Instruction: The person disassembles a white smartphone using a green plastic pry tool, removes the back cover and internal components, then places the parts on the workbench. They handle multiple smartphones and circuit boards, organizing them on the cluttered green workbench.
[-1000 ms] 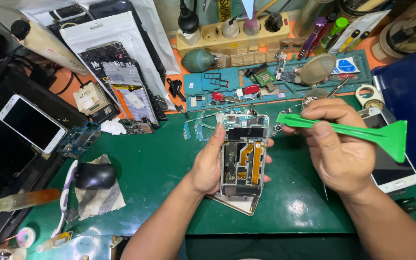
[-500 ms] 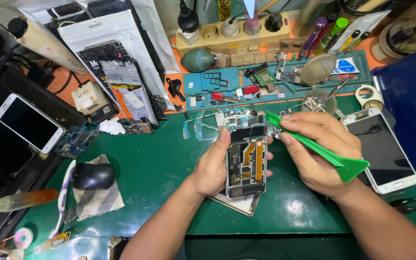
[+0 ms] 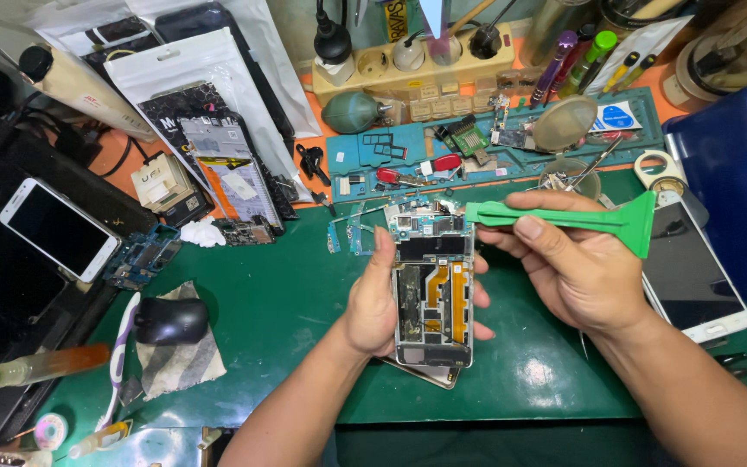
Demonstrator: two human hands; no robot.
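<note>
Two hands: left hand fingers cradling opened phone, right hand fingers pinching green pry tool above it.

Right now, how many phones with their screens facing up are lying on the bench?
2. A white phone lies at the left, on the dark surface. Another white phone lies at the right, behind the right hand. More may be hidden under the clutter.

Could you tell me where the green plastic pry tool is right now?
The right hand holds the green pry tool, its tip at the top of the opened phone in the left hand.
</note>
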